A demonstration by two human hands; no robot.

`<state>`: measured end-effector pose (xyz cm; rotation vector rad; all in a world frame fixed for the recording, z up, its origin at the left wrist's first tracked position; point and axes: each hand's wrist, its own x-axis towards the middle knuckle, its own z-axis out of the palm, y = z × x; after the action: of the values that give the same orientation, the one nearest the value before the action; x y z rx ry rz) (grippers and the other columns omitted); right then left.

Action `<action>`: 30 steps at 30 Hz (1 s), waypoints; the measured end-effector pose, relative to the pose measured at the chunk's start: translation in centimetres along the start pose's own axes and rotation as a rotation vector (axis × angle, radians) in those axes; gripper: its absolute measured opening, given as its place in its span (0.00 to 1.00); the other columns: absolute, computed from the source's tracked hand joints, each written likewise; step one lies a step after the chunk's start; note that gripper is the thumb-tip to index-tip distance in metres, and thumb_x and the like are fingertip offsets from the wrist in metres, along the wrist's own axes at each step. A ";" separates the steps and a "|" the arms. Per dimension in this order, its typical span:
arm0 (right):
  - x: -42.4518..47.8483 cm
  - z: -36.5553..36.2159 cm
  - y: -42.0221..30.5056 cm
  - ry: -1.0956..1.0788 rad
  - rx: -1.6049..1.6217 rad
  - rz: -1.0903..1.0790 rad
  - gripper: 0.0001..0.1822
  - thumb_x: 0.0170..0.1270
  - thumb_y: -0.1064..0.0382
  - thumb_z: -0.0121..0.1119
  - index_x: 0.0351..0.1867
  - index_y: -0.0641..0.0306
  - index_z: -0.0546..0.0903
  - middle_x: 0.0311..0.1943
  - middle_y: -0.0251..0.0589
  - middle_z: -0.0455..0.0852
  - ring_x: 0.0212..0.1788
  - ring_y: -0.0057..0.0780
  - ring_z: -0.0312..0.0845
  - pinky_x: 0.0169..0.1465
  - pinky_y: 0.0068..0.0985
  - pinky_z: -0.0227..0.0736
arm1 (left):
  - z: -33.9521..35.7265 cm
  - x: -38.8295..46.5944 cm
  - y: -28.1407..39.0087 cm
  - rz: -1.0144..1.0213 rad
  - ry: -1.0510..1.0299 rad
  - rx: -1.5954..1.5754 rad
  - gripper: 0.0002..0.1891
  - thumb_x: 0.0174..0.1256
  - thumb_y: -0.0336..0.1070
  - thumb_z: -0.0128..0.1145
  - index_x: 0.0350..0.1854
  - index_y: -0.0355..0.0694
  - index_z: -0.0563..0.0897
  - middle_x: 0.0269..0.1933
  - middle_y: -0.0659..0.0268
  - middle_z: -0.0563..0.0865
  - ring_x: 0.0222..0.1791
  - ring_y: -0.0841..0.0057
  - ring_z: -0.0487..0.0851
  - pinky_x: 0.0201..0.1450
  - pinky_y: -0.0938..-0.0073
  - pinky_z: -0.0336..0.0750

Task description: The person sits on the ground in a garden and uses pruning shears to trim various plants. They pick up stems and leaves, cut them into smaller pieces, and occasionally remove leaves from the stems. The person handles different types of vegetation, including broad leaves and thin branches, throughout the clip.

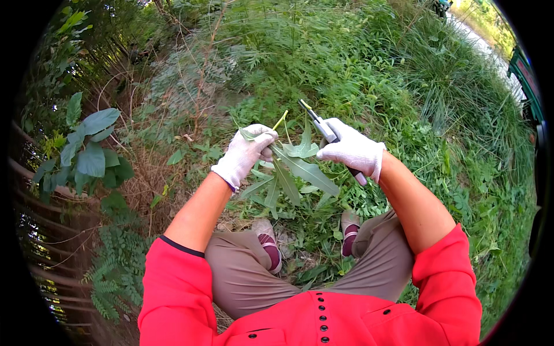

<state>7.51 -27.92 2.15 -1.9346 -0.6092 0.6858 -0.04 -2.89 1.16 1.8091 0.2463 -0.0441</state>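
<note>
My left hand (251, 151), in a white knit glove, pinches a cut leafy stem (280, 120). The stem's pale green end sticks up past my fingers, and its long lobed leaves (309, 171) hang down between my hands. In my right hand (355, 147), also gloved in white, is a narrow grey and black hand tool (319, 123), seemingly a cutting tool. Its slim tip points up and to the left, with a small yellow-green piece at it. The tool's lower end shows below my palm. My fingers hide the middle of its handle.
Low weeds and loose leaves (303, 259) cover the ground between my shoes (268, 246). A broad-leaved shrub (93, 160) and dry twigs stand at left. Tall grass (458, 86) grows at right, beside a pale path (480, 39) and a green object (526, 82), partly cut off.
</note>
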 end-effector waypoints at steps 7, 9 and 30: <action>-1.4 2.0 -0.9 -0.198 0.137 -0.168 0.30 0.53 0.58 0.66 0.56 0.66 0.70 0.41 0.39 0.76 0.42 0.27 0.71 0.47 0.25 0.71 | -0.2 1.5 -1.3 0.124 -0.294 -0.203 0.19 0.62 0.38 0.66 0.53 0.37 0.79 0.44 0.67 0.84 0.44 0.81 0.82 0.48 0.75 0.77; -1.2 2.4 -1.1 -0.210 0.135 -0.121 0.30 0.53 0.59 0.66 0.57 0.64 0.71 0.40 0.37 0.76 0.42 0.26 0.71 0.48 0.26 0.70 | 0.2 1.6 -1.0 0.141 -0.334 -0.174 0.22 0.61 0.37 0.67 0.56 0.35 0.78 0.46 0.67 0.85 0.43 0.81 0.81 0.47 0.75 0.77; 0.5 1.1 -0.1 0.252 0.214 -0.112 0.26 0.52 0.57 0.71 0.50 0.65 0.74 0.35 0.40 0.80 0.38 0.29 0.76 0.46 0.27 0.74 | 0.9 0.8 0.0 -0.044 -0.096 0.098 0.07 0.67 0.36 0.61 0.38 0.37 0.84 0.25 0.72 0.80 0.24 0.85 0.77 0.27 0.81 0.75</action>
<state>7.11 -26.83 1.69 -1.7382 -0.4631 0.4098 0.82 -3.68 0.82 1.8935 0.2182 -0.1766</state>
